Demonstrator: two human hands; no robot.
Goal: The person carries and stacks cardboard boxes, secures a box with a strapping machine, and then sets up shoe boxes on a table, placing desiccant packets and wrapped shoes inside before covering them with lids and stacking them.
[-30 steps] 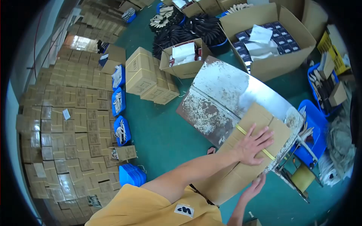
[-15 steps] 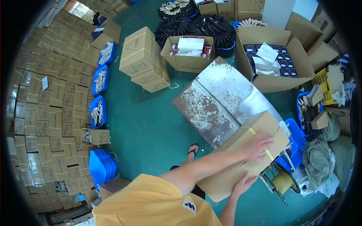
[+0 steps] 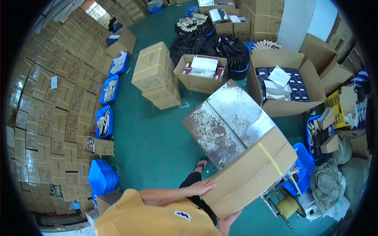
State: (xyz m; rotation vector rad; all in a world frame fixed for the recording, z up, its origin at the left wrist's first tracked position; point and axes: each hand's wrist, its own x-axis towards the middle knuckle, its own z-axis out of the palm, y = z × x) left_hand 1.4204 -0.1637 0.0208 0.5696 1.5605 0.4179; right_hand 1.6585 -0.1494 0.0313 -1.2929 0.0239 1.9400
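The left hand (image 3: 200, 187) lay nearly flat on the near left corner of a closed cardboard carton (image 3: 249, 175), fingers extended and gripping nothing. The right hand (image 3: 229, 222) was at the carton's lowest corner, its fingers partly hidden behind the cardboard, so how tightly they were closed could not be told. The carton lay slantwise over the near right part of a worn metal-topped table (image 3: 224, 122), its near end jutting past the table's near edge towards the yellow T-shirt (image 3: 157, 216). One yellow strap (image 3: 270, 158) crossed its far end, close to the table's right corner. Just beside that corner stood a spool of yellow strapping (image 3: 289, 205), with a blue bin (image 3: 302, 163) behind it. Beyond the table's far corner sat an open carton of red boxes (image 3: 201, 83); off its far right edge, a larger open carton of dark blue boxes (image 3: 292, 108). Strapped cartons (image 3: 151, 72) were stacked beyond the left corner.
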